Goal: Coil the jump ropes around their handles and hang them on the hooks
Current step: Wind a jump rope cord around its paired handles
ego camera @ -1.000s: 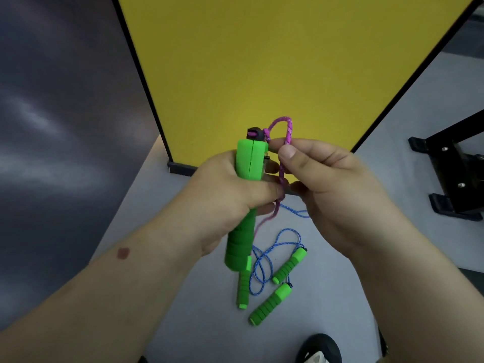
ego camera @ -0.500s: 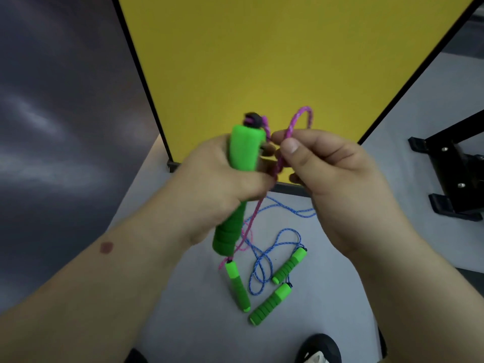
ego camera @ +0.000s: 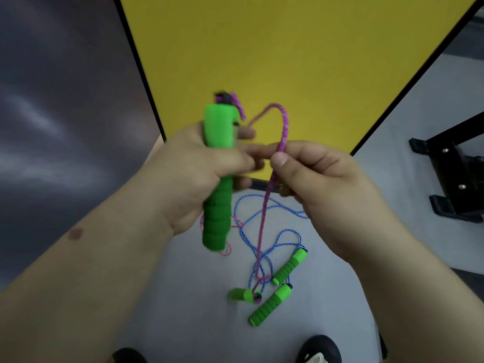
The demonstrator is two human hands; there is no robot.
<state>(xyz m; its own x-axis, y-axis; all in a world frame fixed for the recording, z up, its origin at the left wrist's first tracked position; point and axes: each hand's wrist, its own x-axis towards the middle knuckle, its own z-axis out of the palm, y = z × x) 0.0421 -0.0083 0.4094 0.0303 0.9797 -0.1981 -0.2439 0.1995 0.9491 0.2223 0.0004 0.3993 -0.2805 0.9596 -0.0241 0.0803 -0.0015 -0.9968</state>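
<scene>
My left hand (ego camera: 193,174) grips a green foam handle (ego camera: 218,179) upright, black cap on top. The pink rope (ego camera: 284,127) leaves that cap, arches right and passes through my right hand (ego camera: 322,184), which pinches it between thumb and forefinger. Below the pinch the pink rope hangs down to its second green handle (ego camera: 241,294), which dangles near the floor. A blue rope (ego camera: 264,231) lies loose on the grey floor with its two green handles (ego camera: 289,267) (ego camera: 271,305) side by side. No hooks are in view.
A yellow panel (ego camera: 288,48) with a black frame stands straight ahead. A black metal stand foot (ego camera: 455,179) sits at the right. My shoe tips (ego camera: 318,349) show at the bottom edge. A dark wall fills the left.
My hands have moved apart, and the pink loop between them has grown larger. The second pink-rope handle has swung from below my left hand toward the blue rope's handles.
</scene>
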